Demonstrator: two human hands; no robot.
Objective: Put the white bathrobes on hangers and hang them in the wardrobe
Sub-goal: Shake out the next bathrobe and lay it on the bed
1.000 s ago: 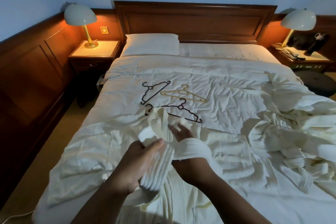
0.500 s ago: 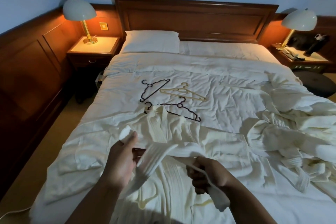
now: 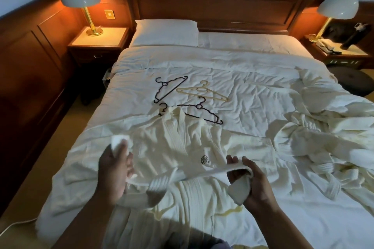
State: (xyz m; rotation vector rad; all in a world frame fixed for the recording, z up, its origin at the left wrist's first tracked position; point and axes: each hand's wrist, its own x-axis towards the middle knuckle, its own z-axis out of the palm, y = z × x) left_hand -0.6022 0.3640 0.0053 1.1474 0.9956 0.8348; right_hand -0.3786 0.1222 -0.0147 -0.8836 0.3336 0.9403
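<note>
Item one: white ribbed bathrobe with a dark embroidered crest (image 3: 172, 143), spread face-up on the white-covered double bed (image 3: 253, 79), collar toward the headboard. A black hanger hook (image 3: 163, 107) shows at its neck, so I judge this robe to be already on its hanger. Item two: white ribbed bathrobe belt (image 3: 202, 173). A second ago I had it bunched between my hands, which were close together over the robe's middle; now it is drawn out in one band across the waist. My left hand (image 3: 115, 170) is clamped on one end and my right hand (image 3: 251, 182) is curled round the other, the two hands well apart. I take this to mean the belt is untangled and ready to be tied or laid aside. Item three: spare hangers beyond the collar, being a dark plastic hanger (image 3: 170, 89), a cream plastic hanger (image 3: 202, 94) and a second dark plastic hanger (image 3: 204, 114). Item four: heap of crumpled white bathrobes (image 3: 323, 147) at the bed's right side, not yet on hangers. The wardrobe is not in view and nothing is hung.
</note>
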